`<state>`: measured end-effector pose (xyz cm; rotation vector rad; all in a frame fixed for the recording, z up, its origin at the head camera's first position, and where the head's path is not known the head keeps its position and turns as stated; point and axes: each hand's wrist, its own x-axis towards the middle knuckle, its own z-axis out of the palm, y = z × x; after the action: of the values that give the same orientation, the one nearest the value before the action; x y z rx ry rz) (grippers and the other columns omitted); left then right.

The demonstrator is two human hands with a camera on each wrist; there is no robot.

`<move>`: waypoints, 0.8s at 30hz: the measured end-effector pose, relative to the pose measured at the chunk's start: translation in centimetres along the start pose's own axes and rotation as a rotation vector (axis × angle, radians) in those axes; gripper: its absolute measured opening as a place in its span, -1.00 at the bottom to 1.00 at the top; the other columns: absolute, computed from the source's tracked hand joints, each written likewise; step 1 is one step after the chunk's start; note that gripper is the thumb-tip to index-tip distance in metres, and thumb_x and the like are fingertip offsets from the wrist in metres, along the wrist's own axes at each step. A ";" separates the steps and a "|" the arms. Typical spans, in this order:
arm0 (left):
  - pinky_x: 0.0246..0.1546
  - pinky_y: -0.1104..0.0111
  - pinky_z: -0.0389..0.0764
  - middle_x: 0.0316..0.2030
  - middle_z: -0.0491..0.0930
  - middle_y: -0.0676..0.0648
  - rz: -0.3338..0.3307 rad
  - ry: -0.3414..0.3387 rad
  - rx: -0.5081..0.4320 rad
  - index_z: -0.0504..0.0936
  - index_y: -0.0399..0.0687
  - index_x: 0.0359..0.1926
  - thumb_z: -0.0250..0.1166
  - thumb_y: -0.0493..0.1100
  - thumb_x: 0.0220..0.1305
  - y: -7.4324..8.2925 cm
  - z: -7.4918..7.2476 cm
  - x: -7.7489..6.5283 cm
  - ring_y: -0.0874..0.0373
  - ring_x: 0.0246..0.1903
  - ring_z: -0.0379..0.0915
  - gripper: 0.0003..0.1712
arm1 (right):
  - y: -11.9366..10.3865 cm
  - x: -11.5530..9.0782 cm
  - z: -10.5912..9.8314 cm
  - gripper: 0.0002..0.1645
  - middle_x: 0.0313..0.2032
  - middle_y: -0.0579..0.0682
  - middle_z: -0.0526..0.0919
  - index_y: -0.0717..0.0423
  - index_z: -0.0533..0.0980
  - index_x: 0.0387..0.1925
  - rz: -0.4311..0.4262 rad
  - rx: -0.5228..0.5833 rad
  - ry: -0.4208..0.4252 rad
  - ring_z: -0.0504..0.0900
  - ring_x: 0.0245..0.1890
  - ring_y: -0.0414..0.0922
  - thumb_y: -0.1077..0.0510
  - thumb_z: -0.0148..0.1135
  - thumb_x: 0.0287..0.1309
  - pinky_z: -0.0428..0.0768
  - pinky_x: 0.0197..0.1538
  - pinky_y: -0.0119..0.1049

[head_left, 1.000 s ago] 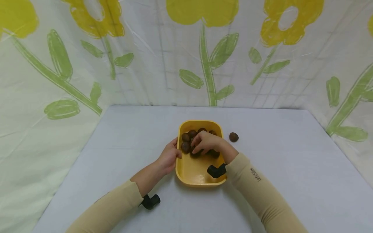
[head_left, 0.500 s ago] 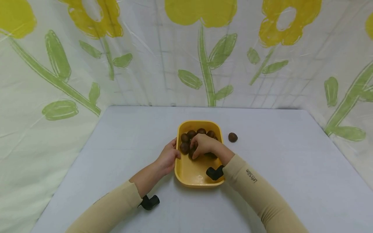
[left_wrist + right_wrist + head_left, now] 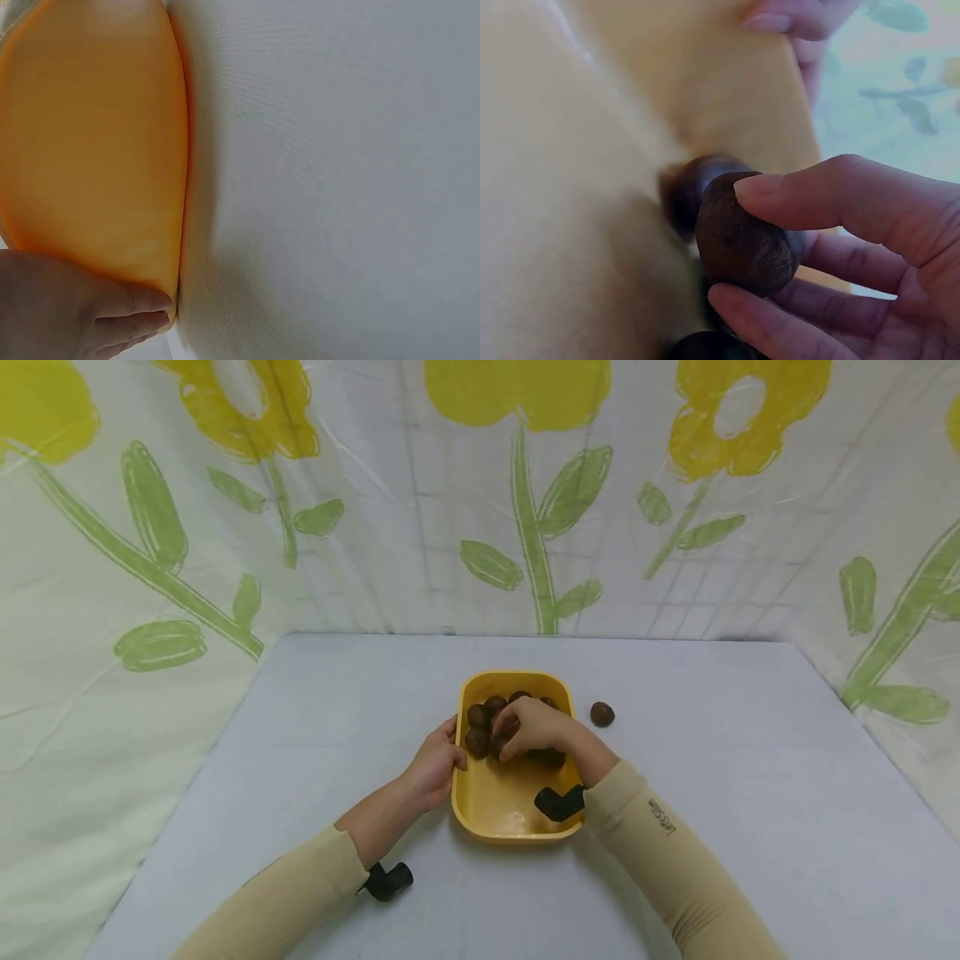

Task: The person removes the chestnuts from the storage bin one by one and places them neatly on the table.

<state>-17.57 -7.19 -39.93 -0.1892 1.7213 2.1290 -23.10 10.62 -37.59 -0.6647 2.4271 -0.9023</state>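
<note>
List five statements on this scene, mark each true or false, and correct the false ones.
1. The left hand grips the side of the yellow tray. True.
2. The loose nut lies left of the tray in the head view. False: it lies to the right, on the white table.
3. The right hand pinches a brown nut. True.
4. The other nuts fill the tray's near end. False: they sit toward its far end.
5. The sleeves are black. False: they are beige.
</note>
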 end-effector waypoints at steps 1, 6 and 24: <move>0.36 0.14 0.12 0.41 0.05 -0.17 0.001 -0.003 -0.003 -0.09 -0.19 0.44 -0.21 -0.63 -0.16 0.0 0.0 0.0 -0.04 0.38 0.02 0.00 | 0.0 -0.1 -0.2 -0.65 -0.31 -0.02 0.65 0.13 0.62 -0.24 -0.001 0.002 0.007 0.52 -0.39 -0.21 0.21 0.42 -0.20 0.54 -0.32 -0.42; 0.34 0.12 0.14 0.41 0.07 -0.18 0.001 -0.011 -0.004 -0.09 -0.17 0.44 -0.22 -0.63 -0.15 -0.1 0.0 0.0 -0.05 0.37 0.05 0.00 | -0.1 -1.1 -1.4 -0.62 -0.22 0.01 0.67 0.12 0.61 -0.17 0.000 0.057 0.032 0.57 -0.31 -0.18 0.19 0.39 -0.14 0.57 -0.24 -0.36; 0.36 0.14 0.11 0.42 0.02 -0.18 0.007 -0.007 -0.020 -0.11 -0.20 0.44 -0.23 -0.64 -0.15 0.0 0.0 0.0 -0.03 0.38 -0.01 0.00 | 2.4 -4.7 -5.5 -0.54 0.01 0.11 0.60 0.12 0.56 -0.01 0.105 0.174 0.192 0.59 -0.06 -0.01 0.14 0.31 -0.02 0.55 -0.04 -0.18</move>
<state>-17.59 -7.14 -39.93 -0.1813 1.6999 2.1503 -23.20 17.53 -34.38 -0.4000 2.4840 -1.1644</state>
